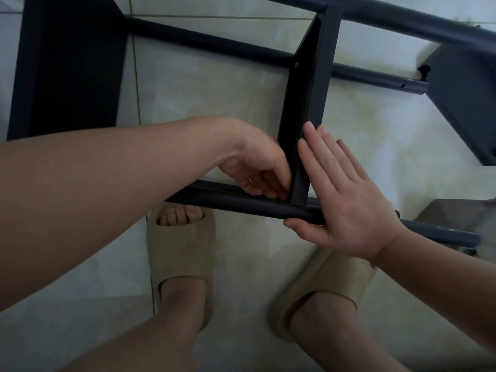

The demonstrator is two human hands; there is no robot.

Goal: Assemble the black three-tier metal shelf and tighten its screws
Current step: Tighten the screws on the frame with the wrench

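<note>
black three-tier metal shelf (308,108) lies on its side on the tiled floor (214,103), filling the upper half of the frame, its round tubes running from left to right and its three flat tiers standing on edge across them. one tier is the dark slab at the upper left (67,63), another sits at the upper right (461,89), and the middle tier (295,146) runs down the centre of the frame, seen nearly edge-on. a small screw (296,64) shows on the middle tier where it meets a far tube. the near tube (241,206) crosses the frame just below centre, and the lower end of the middle tier meets it there. the left hand (257,167) reaches in from the left with its fingers curled into that corner, touching both the tier and the tube; whether it pinches anything cannot be told. the right hand (346,200) is flat and released, its straight fingers laid against the right face of the middle tier, its thumb under the near tube. in the lower part of the frame two feet in beige slippers (179,259) stand on the floor, the toes of the left one beneath the near tube.
</note>
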